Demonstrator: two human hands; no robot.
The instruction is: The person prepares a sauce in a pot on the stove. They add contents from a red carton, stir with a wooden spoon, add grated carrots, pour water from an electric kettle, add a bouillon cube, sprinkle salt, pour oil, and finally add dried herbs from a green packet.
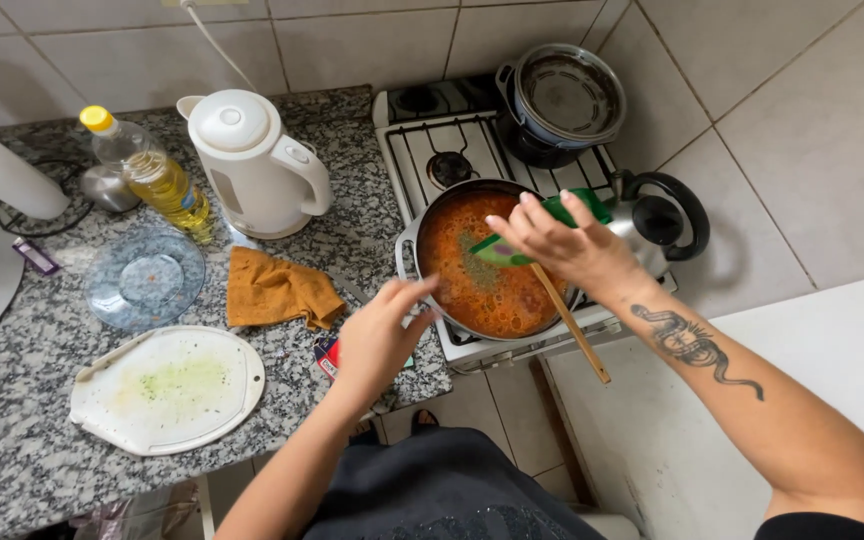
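A pan of orange-red sauce (482,285) stands on the front burner of the white stove (432,140), with a patch of green herbs on the sauce. My right hand (567,245) is over the pan, shut on a green sachet (500,250) tipped toward the sauce. A wooden spoon (574,328) rests in the pan, and its handle sticks out toward me under that hand. My left hand (382,335) hovers at the pan's near left rim, fingers loosely stretched and holding nothing.
On the granite counter (12,440) are a white electric kettle (252,160), an oil bottle (152,175), a glass plate (144,278), an orange cloth (280,290) and a white cutting board (167,388). A steel pot (562,95) and a metal kettle (657,215) sit on the stove.
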